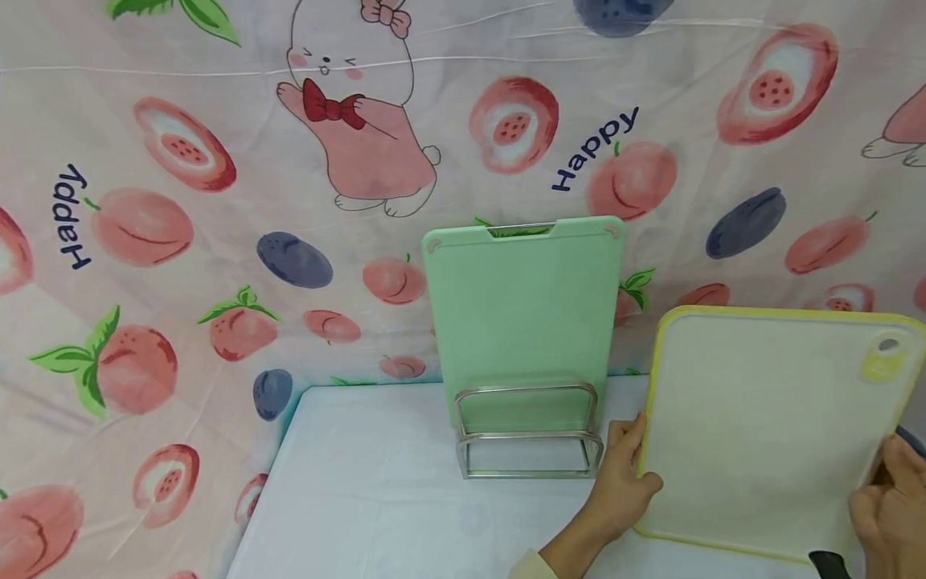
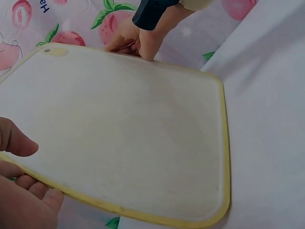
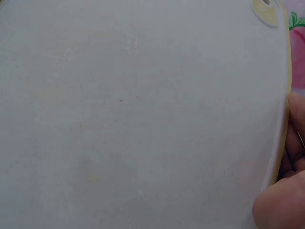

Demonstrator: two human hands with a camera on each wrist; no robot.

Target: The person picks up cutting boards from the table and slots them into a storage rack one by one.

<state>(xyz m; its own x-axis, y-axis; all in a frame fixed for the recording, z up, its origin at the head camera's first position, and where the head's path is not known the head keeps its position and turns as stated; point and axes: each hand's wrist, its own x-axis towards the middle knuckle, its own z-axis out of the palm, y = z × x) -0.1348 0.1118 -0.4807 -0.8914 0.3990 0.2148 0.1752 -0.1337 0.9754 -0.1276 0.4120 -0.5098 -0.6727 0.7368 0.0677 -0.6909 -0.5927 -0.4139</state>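
Observation:
A white cutting board (image 1: 767,434) with a yellow rim stands tilted upright between both hands at the right of the head view. My left hand (image 1: 624,482) grips its left edge, thumb on the front face and fingers behind. On the opposite edge, my right hand (image 1: 893,503) pinches the rim; in the right wrist view its thumb (image 3: 281,205) lies by the front face. The board's yellow corner with a hanging hole (image 1: 884,358) is at the upper right. Left of it, a green cutting board (image 1: 524,322) stands upright in a metal wire rack (image 1: 531,437).
The rack stands on a white-covered table (image 1: 362,490). Behind and to the left hangs a pink cloth (image 1: 217,241) printed with fruit and a cartoon rabbit. A dark strap end (image 1: 828,564) shows near the right hand.

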